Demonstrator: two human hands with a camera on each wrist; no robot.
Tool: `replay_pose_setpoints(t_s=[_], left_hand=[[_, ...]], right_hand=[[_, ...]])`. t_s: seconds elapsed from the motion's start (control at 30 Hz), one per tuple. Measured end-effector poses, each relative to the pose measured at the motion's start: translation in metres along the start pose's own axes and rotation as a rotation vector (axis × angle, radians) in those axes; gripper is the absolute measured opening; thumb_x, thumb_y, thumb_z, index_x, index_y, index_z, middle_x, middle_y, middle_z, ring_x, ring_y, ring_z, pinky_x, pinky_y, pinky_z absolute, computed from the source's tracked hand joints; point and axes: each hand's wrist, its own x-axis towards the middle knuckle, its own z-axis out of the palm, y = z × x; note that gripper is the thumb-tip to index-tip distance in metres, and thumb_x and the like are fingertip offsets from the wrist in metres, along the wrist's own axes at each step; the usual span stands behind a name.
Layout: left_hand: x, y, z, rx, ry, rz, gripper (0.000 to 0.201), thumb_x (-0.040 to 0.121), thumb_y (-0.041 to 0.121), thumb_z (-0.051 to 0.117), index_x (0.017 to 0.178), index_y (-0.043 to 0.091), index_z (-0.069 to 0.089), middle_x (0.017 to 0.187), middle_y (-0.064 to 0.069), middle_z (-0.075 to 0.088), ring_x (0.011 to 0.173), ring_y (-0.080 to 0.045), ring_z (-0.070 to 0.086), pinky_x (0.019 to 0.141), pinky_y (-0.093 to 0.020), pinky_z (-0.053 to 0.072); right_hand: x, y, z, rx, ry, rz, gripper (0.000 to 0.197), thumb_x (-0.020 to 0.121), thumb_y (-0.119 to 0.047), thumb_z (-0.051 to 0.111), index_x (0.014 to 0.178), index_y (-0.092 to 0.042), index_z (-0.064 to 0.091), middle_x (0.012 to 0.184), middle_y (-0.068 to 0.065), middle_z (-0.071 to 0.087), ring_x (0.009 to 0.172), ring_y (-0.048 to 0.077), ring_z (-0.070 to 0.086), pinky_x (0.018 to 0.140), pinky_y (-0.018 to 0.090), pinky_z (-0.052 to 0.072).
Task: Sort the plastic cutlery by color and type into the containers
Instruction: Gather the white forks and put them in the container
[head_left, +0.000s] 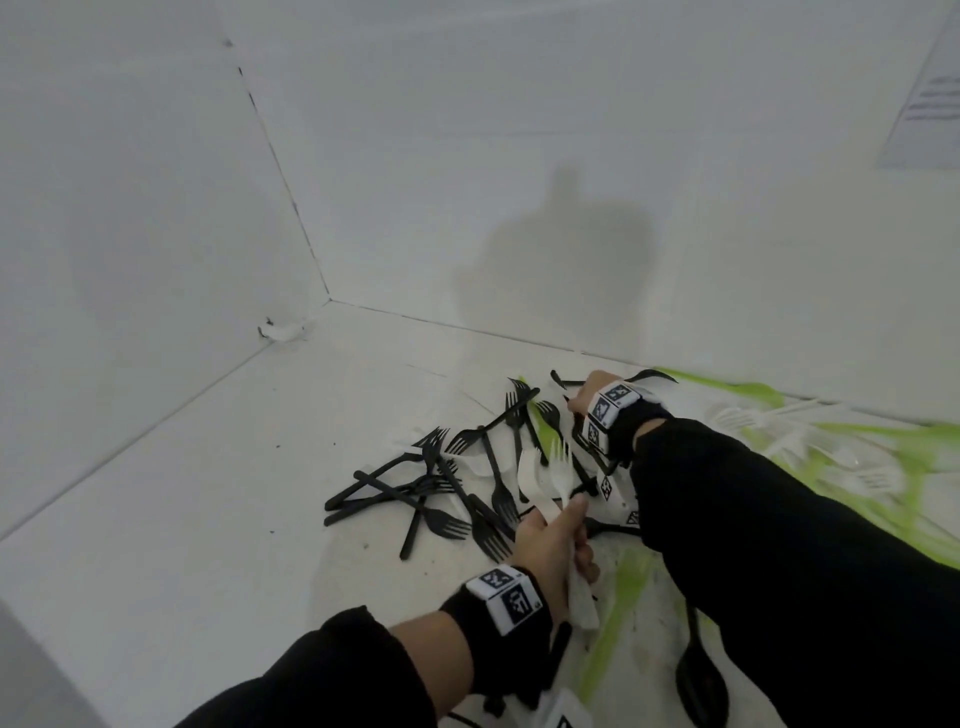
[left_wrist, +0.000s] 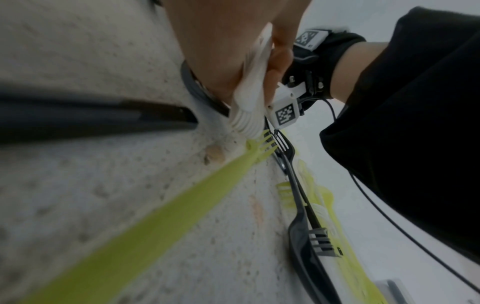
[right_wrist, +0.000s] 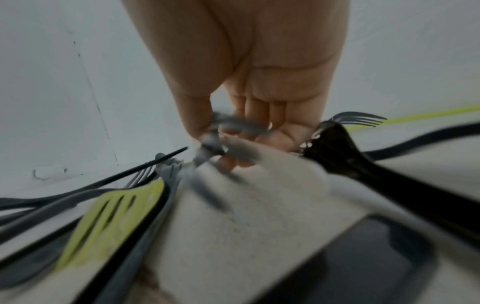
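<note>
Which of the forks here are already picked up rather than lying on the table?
The white forks bunched in the left hand, tines pointing away from the person. The black forks lie scattered on the table.

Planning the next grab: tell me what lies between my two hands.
In the head view, black forks and a green piece lie between the left hand and right hand.
</note>
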Motion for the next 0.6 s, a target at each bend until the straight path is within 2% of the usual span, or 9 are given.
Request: replay_pose_setpoints(t_s=[0.1, 0.27, 0.43, 0.53, 0.6], left_hand=[[-0.002, -0.001, 0.002, 0.023, 0.014, 0.022, 0.025, 0.092, 0.017, 0.058, 0.076, 0.01, 0.041, 0.053, -0.001, 0.04, 0.035, -0.012, 0.035, 0.04, -0.019, 0.033], [-0.004, -0.001, 0.002, 0.022, 0.008, 0.019, 0.024, 0.093, 0.017, 0.058, 0.074, 0.014, 0.042, 0.057, 0.0, 0.034, 0.036, -0.01, 0.031, 0.04, -0.018, 0.03], [-0.005, -0.002, 0.003, -0.02, -0.01, 0.004, 0.024, 0.094, 0.032, 0.054, 0.082, 0.015, 0.042, 0.054, 0.001, 0.034, 0.032, -0.009, 0.027, 0.038, -0.014, 0.028], [-0.009, -0.002, 0.006, -0.045, -0.026, -0.021, 0.031, 0.098, 0.039, 0.042, 0.076, 0.017, 0.042, 0.053, 0.002, 0.035, 0.03, -0.009, 0.027, 0.038, -0.011, 0.027], [-0.012, -0.003, 0.007, -0.042, -0.025, -0.001, 0.032, 0.099, 0.038, 0.039, 0.076, 0.017, 0.042, 0.06, 0.0, 0.038, 0.033, -0.011, 0.031, 0.039, -0.013, 0.03]], right_hand=[[-0.007, 0.002, -0.008, 0.038, 0.048, 0.023, 0.044, 0.084, -0.035, 0.065, 0.112, -0.002, 0.061, 0.115, 0.011, 0.063, 0.11, 0.027, 0.059, 0.087, 0.028, 0.046], [-0.022, 0.013, -0.021, 0.035, 0.153, -0.012, 0.034, 0.092, -0.022, 0.056, 0.117, 0.0, 0.056, 0.123, 0.016, 0.059, 0.117, 0.03, 0.053, 0.094, 0.031, 0.042], [-0.046, 0.029, -0.028, 0.065, 0.192, -0.017, 0.028, 0.09, -0.027, 0.054, 0.106, -0.006, 0.064, 0.119, 0.013, 0.061, 0.116, 0.031, 0.052, 0.095, 0.031, 0.04], [-0.071, 0.034, -0.028, 0.217, 0.199, -0.007, 0.029, 0.085, -0.027, 0.061, 0.107, -0.009, 0.063, 0.116, 0.009, 0.062, 0.11, 0.026, 0.056, 0.086, 0.026, 0.041], [-0.097, 0.036, -0.021, 0.323, 0.099, -0.039, 0.028, 0.084, -0.03, 0.064, 0.101, -0.008, 0.064, 0.104, 0.009, 0.066, 0.092, 0.023, 0.061, 0.074, 0.024, 0.044]])
